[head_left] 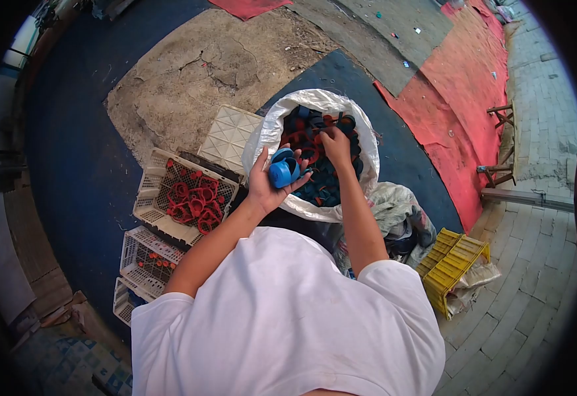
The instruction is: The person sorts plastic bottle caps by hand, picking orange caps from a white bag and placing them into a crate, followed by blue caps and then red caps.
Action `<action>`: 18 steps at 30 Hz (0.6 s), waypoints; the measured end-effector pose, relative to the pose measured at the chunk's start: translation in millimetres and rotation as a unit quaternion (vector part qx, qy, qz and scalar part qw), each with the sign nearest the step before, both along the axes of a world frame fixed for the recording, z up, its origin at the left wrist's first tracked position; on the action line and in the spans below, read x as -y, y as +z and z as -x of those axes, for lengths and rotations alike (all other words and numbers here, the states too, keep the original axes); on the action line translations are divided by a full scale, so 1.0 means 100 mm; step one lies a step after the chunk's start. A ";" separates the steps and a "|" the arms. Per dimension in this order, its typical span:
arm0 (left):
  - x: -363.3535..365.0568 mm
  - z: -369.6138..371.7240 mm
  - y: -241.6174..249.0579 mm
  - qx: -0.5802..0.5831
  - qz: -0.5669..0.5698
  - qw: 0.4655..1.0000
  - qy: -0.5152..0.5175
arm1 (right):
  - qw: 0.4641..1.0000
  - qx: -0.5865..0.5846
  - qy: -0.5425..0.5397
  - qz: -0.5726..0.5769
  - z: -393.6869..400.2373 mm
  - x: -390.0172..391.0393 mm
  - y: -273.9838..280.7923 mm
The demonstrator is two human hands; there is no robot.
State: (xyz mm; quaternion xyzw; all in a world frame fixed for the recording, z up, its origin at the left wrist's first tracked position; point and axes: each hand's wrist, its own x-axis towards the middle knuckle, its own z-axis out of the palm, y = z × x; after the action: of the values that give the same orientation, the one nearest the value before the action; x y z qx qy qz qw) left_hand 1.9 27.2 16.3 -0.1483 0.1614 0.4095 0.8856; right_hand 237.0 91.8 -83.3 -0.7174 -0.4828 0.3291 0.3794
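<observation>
My left hand [267, 185] is palm up at the left rim of a white woven sack [259, 137]. Rounded blue plastic caps [284, 170] rest in it, with the fingers curled beneath them. Inside the sack lies a heap of dark blue-green plastic pieces [319, 191], mixed with some red ring-shaped pieces [309, 154]. My right hand [335, 146] reaches down into the heap with bent fingers. Its fingertips are partly hidden among the pieces, so what they grip cannot be made out.
Left of me stand a white crate [144, 198] of red plastic pieces, a white crate [129, 254] with small orange pieces, and another white crate [122, 300]. Right of the sack are a crumpled bag [394, 201] and a yellow crate [452, 254]. Wooden stools [500, 168] stand farther right.
</observation>
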 end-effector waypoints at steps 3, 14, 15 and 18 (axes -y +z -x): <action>0.02 0.02 0.01 0.005 -0.008 1.000 0.001 | 0.983 0.159 0.064 -0.071 0.05 -0.34 -0.14; 0.04 0.09 0.08 -0.018 -0.028 0.999 0.014 | 0.925 0.336 0.149 0.095 0.28 -1.22 -0.98; 0.03 0.09 0.10 -0.016 -0.029 0.999 0.015 | 0.925 0.329 0.151 0.114 0.31 -1.21 -0.90; 0.03 0.12 0.13 -0.003 -0.050 0.998 0.026 | 0.931 0.304 0.127 0.158 0.38 -1.16 -0.61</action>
State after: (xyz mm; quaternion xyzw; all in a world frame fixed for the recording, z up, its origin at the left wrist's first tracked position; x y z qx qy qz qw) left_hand -10.5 24.0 29.7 -0.1069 0.1397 0.4407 0.8802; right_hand 198.7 207.7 -144.1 -0.7664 -0.6038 0.2128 0.0518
